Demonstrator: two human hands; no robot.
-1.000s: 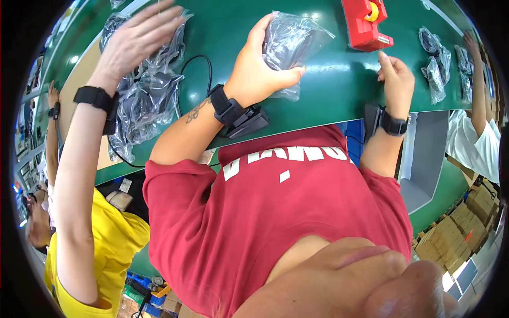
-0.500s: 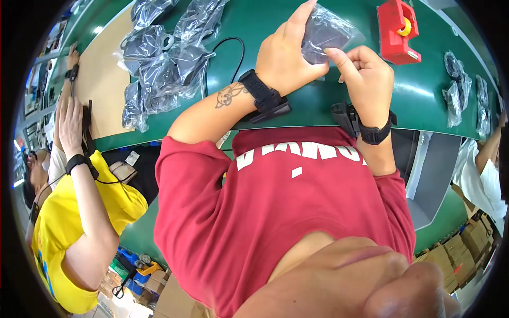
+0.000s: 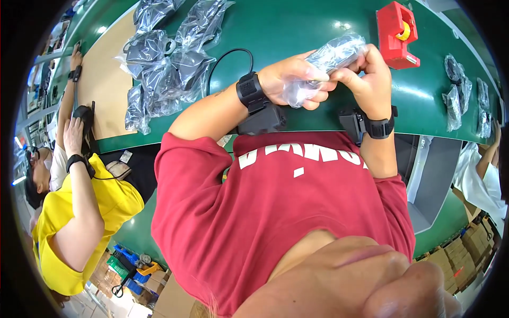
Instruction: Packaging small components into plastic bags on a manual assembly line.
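Both my hands hold one clear plastic bag [image 3: 339,53] with a dark part inside, lifted just above the near edge of the green belt [image 3: 297,26]. My left hand [image 3: 291,79] grips its lower end with curled fingers. My right hand [image 3: 368,79] pinches the upper end with thumb and fingertips. Each wrist carries a black strap with a black box under it. My red shirt fills the lower middle of the view.
A heap of clear bags with dark parts [image 3: 164,63] lies on the belt to my left beside a tan board [image 3: 103,85]. A red box with a yellow knob [image 3: 396,34] stands right. More bags [image 3: 466,95] lie far right. A person in yellow [image 3: 79,212] works left.
My right hand came from the belt's right side to the bag, and both hands pulled the bag toward my chest. The neighbour's raised arm dropped back to the left.
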